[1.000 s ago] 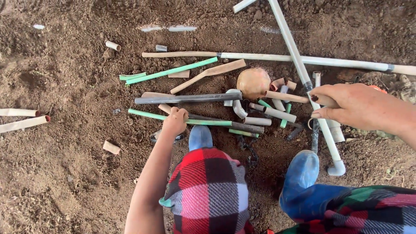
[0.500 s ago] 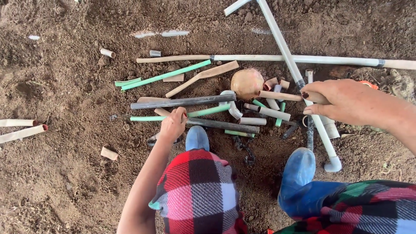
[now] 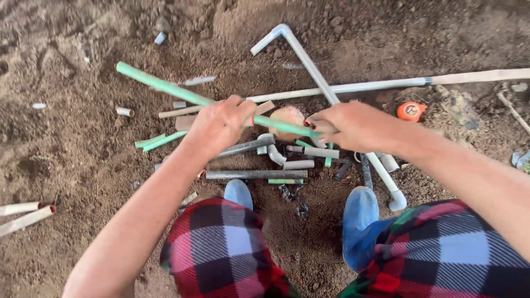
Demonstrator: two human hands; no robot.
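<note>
A person crouches over bare soil. A long green pipe [image 3: 165, 85] that lay among the scraps a moment ago is now lifted, held across the body by both hands. The left hand [image 3: 221, 124] is wrapped around its middle; the right hand [image 3: 353, 126] is closed over its near-right end. The pipe is straight, pale green and dirt-smudged, slanting far-left above grey pipe offcuts [image 3: 256, 174].
</note>
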